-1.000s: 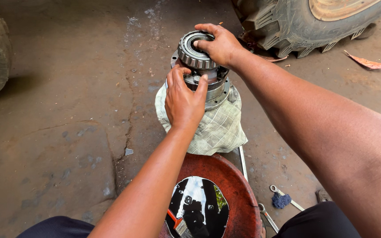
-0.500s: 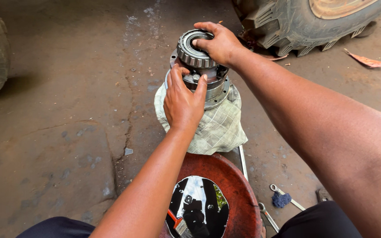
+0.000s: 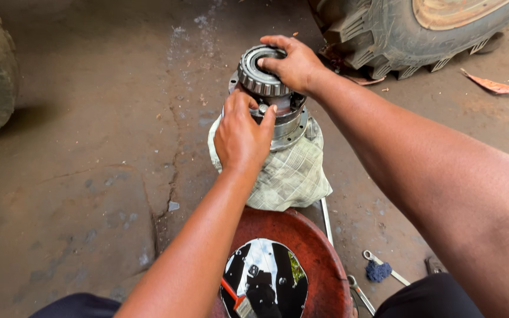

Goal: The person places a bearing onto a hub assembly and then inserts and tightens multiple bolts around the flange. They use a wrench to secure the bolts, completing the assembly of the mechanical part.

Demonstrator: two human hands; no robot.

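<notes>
— What's that on the floor in front of the person?

— A metal gear assembly [image 3: 272, 106], standing upright on a checked cloth [image 3: 290, 174] spread on the cracked concrete floor [image 3: 89, 176], about midway across it, with a big tyre [image 3: 413, 29] off toward the far right corner.

— And the hands?

— The right hand [image 3: 293, 65] is clamped over the roller bearing [image 3: 258, 75] at the top, fingers curled round its rim. The left hand [image 3: 240, 132] grips the housing just below, thumb and fingers pressed to the side.

— Heavy, you reckon?

— Solid steel, so I'd judge it weighty and quite stiff, likely greasy too, so slippery. The flange near the bottom looks the surest place to take hold; the bearing on top might turn or slide under the palm.

— Any containers?

— A rust-red basin [image 3: 319, 235] near the floor's close edge, just touching the cloth. It holds dark, shiny liquid, oil I'd guess, with a brush [image 3: 238, 300] lying in it. Beside it on the right lie spanners [image 3: 378, 262] and a blue rag [image 3: 378, 271].
</notes>
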